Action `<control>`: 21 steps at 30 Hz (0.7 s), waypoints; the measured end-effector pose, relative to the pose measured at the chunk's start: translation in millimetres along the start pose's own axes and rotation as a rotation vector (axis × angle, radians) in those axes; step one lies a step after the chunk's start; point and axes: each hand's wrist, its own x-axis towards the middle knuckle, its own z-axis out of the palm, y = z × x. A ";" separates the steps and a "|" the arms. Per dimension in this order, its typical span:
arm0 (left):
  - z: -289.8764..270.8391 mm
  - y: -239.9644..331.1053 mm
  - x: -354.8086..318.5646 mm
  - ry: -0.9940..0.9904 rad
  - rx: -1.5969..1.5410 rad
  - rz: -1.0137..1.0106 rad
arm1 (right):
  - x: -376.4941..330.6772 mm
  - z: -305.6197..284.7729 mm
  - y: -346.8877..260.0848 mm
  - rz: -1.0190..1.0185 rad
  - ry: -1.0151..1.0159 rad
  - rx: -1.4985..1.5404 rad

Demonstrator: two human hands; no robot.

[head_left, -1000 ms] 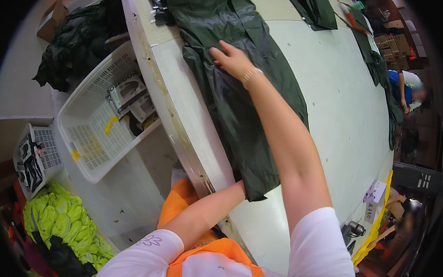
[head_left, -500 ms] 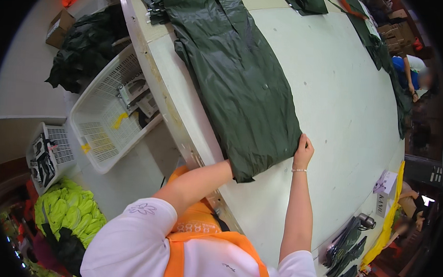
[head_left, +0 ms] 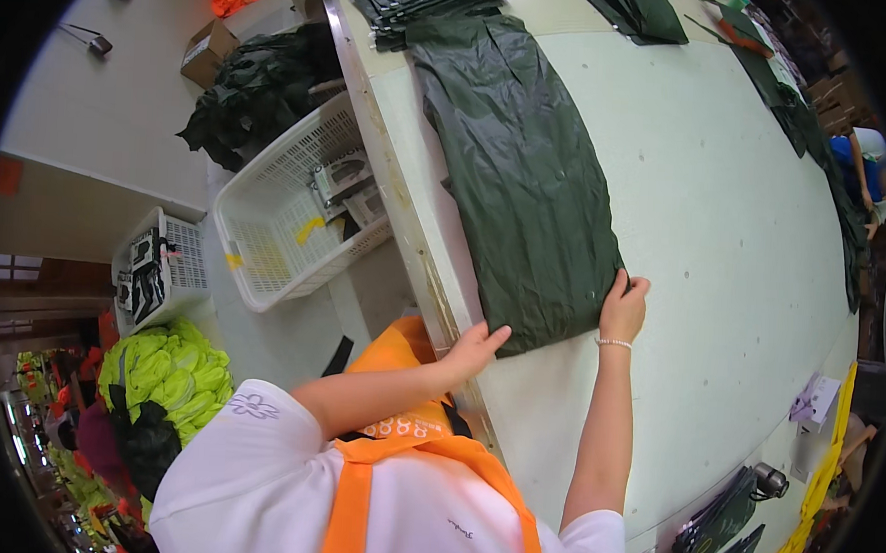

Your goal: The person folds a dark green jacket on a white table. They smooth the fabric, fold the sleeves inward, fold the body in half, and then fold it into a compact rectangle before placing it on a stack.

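Observation:
A long folded garment (head_left: 528,181) of thin, shiny dark green fabric lies lengthwise on the pale table (head_left: 694,260). My left hand (head_left: 473,352) grips its near left corner, thumb on top and the other fingers partly hidden. At the near right corner my right hand (head_left: 624,308) pinches the edge between thumb and fingers. The fabric is creased, and its near edge runs fairly straight between both hands. Its far end touches a stack of flat folded dark green pieces (head_left: 427,0).
Left of the table edge stands a white plastic basket (head_left: 253,277) with boxes inside. Beyond it lie a dark fabric heap (head_left: 263,77) and a carton (head_left: 210,52). Bright yellow-green cloth (head_left: 172,373) is piled lower left. A metal flask (head_left: 771,481) lies near dark folded pieces (head_left: 716,521) at right.
My left hand, earlier hidden under the garment's near end, now shows at its left corner with the thumb on top. The near edge looks flatter. The whole view has shifted.

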 end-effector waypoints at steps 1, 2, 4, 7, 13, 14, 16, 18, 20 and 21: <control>5.3 -3.1 3.4 -0.016 -0.005 -0.034 | -1.8 -5.0 2.3 -0.112 0.122 -0.009; 6.8 -4.3 8.5 -0.032 -0.008 -0.068 | -1.0 -7.1 0.2 -0.223 0.246 -0.017; 9.3 14.0 6.9 -0.041 0.002 -0.171 | -5.4 -16.6 -28.9 -0.403 0.113 -0.045; 1.9 0.0 20.1 -0.194 -0.078 -0.226 | -44.6 -5.0 -72.3 -0.541 -0.064 -0.147; -51.5 95.9 44.9 -0.261 0.342 -0.345 | -80.5 27.1 -23.1 -0.498 -0.237 -0.330; -76.1 111.3 59.2 -0.150 0.280 -0.286 | -82.8 28.1 -20.0 -0.497 -0.261 -0.349; -133.1 139.7 96.8 0.126 0.136 -0.070 | -83.6 21.1 -24.0 -0.464 -0.342 -0.375; -194.8 174.2 144.6 0.374 0.178 0.189 | -75.8 13.2 -36.0 -0.410 -0.469 -0.399; -245.6 205.7 192.0 0.492 0.082 0.188 | -56.7 2.3 -63.1 -0.432 -0.411 -0.303; -265.4 215.8 215.1 0.492 0.016 0.175 | -41.4 -0.9 -76.4 -0.421 -0.392 -0.239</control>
